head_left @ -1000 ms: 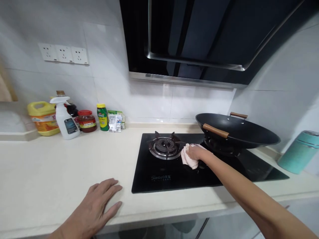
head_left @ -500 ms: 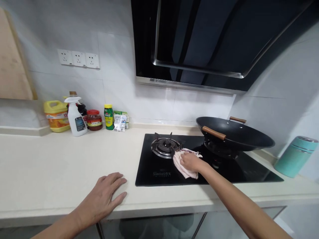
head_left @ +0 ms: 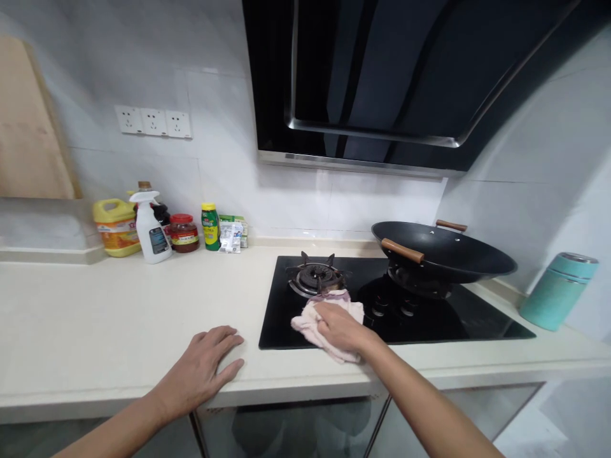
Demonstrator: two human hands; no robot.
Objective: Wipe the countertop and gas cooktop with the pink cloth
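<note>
My right hand [head_left: 340, 326] presses a pale pink cloth [head_left: 305, 324] onto the black glass gas stove [head_left: 279, 334], near its front edge. The cloth is bunched under my fingers and drapes slightly over the front edge onto the counter. Just behind it is the left burner [head_left: 317, 277] with its metal pan support. My left hand [head_left: 205, 366] rests on the white countertop [head_left: 119, 324] left of the stove, fingers apart and holding nothing.
A black wok [head_left: 443, 251] with wooden handles sits on the right burner. A turquoise flask [head_left: 556, 292] stands at the far right. Along the back wall are a yellow jug [head_left: 117, 229], a white spray bottle [head_left: 151, 232], a red-lidded jar [head_left: 184, 234] and a green bottle [head_left: 210, 228]. A range hood [head_left: 363, 76] hangs above.
My right hand has slid the cloth left and toward the front edge of the stove, uncovering the control knobs. My left hand has stayed on the counter. The view has shifted slightly.
</note>
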